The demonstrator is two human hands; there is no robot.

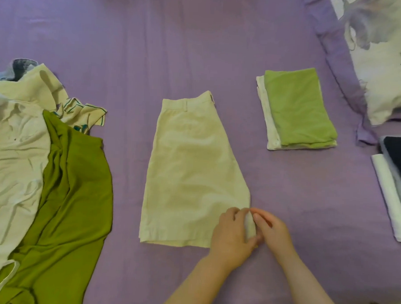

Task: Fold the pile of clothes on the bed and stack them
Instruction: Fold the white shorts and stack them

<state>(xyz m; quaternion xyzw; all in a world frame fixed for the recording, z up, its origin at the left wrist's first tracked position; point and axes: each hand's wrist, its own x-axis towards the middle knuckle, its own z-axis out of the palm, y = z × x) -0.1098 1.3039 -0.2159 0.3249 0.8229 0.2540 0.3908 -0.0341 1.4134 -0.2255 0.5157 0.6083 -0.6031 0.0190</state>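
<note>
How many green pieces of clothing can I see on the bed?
2. A folded light green garment tops the small stack right of the cream shorts; a darker green garment lies unfolded in the pile at left. That pile may hide more.

A: What do I count on the bed?
B: One cream shorts, two hands, two folded stacks, one unfolded pile, one pillow.
</note>
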